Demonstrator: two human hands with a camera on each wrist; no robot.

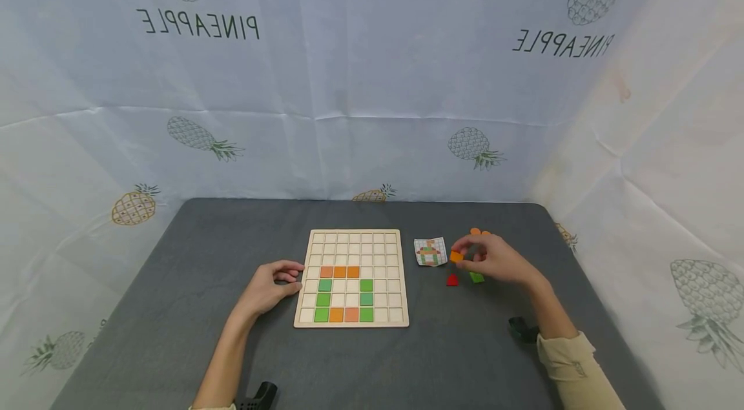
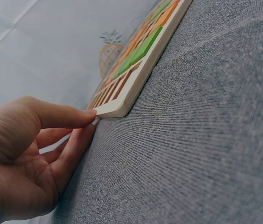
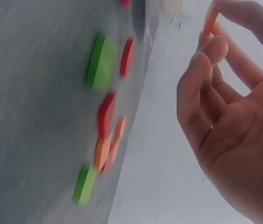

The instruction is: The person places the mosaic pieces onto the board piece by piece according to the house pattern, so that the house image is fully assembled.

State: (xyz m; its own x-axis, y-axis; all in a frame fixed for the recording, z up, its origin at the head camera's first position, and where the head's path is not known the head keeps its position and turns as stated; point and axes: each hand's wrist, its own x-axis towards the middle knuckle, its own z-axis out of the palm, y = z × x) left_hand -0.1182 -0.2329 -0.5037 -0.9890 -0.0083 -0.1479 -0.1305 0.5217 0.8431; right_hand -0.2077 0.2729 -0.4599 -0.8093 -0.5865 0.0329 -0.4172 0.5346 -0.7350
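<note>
A wooden grid board lies on the table, with orange and green square tiles set in several of its cells. My left hand is at the board's left edge; in the left wrist view its thumb and a finger pinch the rim near a corner. Raised to the right of the board, my right hand holds an orange tile between thumb and fingertips. In the right wrist view, that tile shows edge-on, partly covered by the fingers.
A small pattern card lies between the board and my right hand. Loose pieces surround that hand: a red one, a green one and orange ones. Pineapple-print cloth hangs behind the grey table.
</note>
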